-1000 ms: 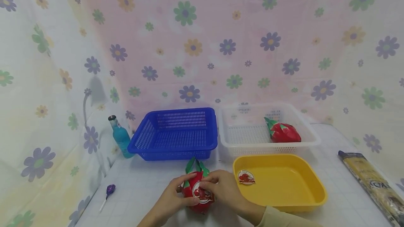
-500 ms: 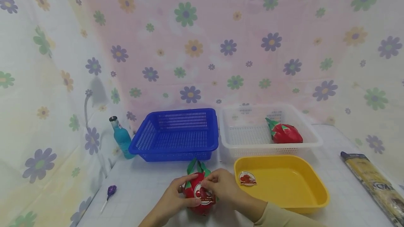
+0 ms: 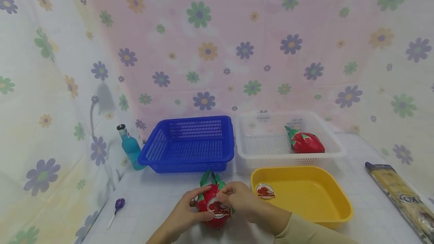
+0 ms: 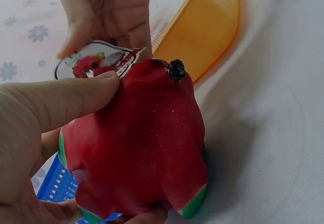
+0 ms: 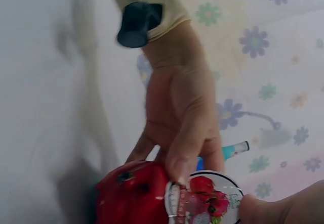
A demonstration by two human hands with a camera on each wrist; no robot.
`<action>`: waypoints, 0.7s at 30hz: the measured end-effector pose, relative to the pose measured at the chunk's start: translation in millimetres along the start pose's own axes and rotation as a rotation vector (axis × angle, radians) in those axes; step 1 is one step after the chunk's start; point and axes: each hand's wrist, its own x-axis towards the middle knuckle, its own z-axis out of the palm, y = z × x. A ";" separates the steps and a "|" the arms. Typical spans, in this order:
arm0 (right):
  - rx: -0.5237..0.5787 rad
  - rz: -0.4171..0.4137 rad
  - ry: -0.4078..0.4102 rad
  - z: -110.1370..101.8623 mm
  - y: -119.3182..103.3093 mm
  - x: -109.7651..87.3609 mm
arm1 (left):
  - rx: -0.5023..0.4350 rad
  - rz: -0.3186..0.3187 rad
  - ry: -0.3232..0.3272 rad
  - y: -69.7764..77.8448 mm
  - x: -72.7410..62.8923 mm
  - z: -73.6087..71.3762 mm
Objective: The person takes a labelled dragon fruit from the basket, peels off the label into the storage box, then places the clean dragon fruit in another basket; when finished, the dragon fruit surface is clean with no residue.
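Note:
A red dragon fruit (image 3: pixel 203 205) with green leaf tips stands on the white table in front of me. My left hand (image 3: pixel 184 214) grips it from the left, its thumb pressing the lower edge of a round sticker (image 3: pixel 216 207). My right hand (image 3: pixel 242 202) pinches that sticker at its upper right edge. The left wrist view has the fruit's red underside (image 4: pixel 136 143) with a dark stub, and the sticker (image 4: pixel 93 61) standing partly off the skin. In the right wrist view, the sticker's printed fruit picture (image 5: pixel 210 198) shows between both thumbs.
Behind the hands stand a blue basket (image 3: pixel 193 165) and a white basket (image 3: pixel 261 156) holding another dragon fruit (image 3: pixel 306 143). A yellow tray (image 3: pixel 301 214) with a similar sticker (image 3: pixel 265 190) sits right. Also around: a blue bottle (image 3: pixel 131 148), a lollipop (image 3: pixel 118 204), a long packet (image 3: pixel 400 199).
My right hand has shifted slightly at the sticker's edge, and more of the sticker's face now shows. The left hand and dragon fruit stay nearly in place.

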 end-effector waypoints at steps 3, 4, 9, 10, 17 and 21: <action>0.057 0.031 -0.040 -3.3 -2.0 -2.7 | 0.007 0.015 -0.002 0.2 -0.3 0.3; 0.073 0.039 -0.051 -4.2 -2.3 -3.3 | 0.007 0.017 -0.004 0.2 -0.4 0.6; 0.103 0.064 -0.076 -7.0 -2.4 -4.4 | 0.032 0.026 -0.001 -2.1 -1.2 1.8; 0.108 0.064 -0.080 -7.5 -2.3 -4.4 | 0.038 0.034 0.001 -3.1 -1.3 2.2; 0.181 0.093 -0.110 -11.2 -1.6 -4.6 | 0.112 0.118 0.030 -7.5 -1.6 5.8; 0.189 0.103 -0.110 -12.3 -1.1 -4.2 | 0.137 0.124 0.036 -5.0 -2.5 7.2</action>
